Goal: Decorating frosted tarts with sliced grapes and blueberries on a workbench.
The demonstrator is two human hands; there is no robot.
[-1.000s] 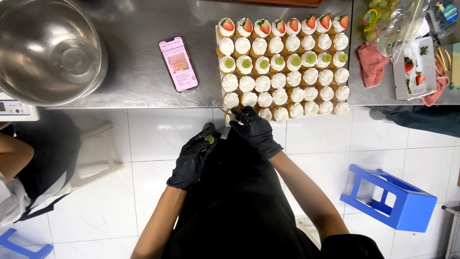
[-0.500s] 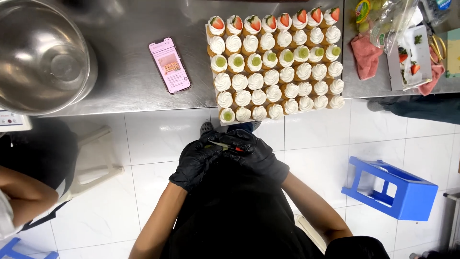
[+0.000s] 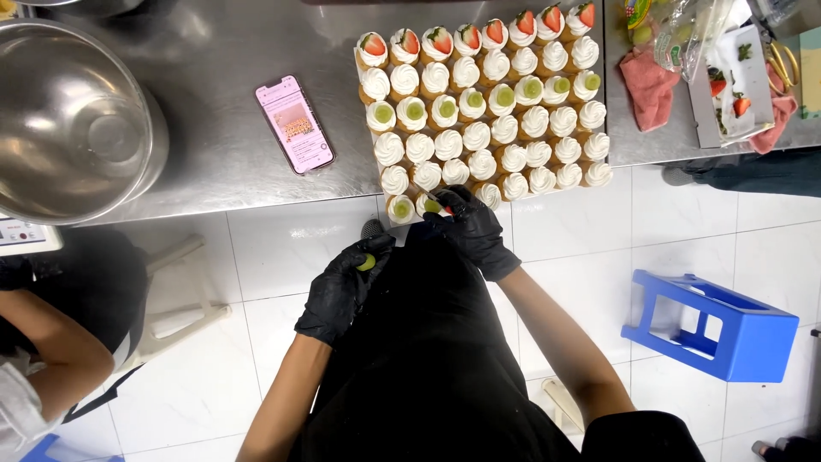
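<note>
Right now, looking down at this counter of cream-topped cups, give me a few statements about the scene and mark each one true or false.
1. The left hand holds a green grape piece. True.
2. The right hand rests on the phone. False: it is at the nearest row of the cream cups, apart from the phone.
3. Both hands wear black gloves. True.
4. The farthest row of cups is topped with strawberry. True.
5. The blue stool stands on the counter. False: it lies on the tiled floor.
</note>
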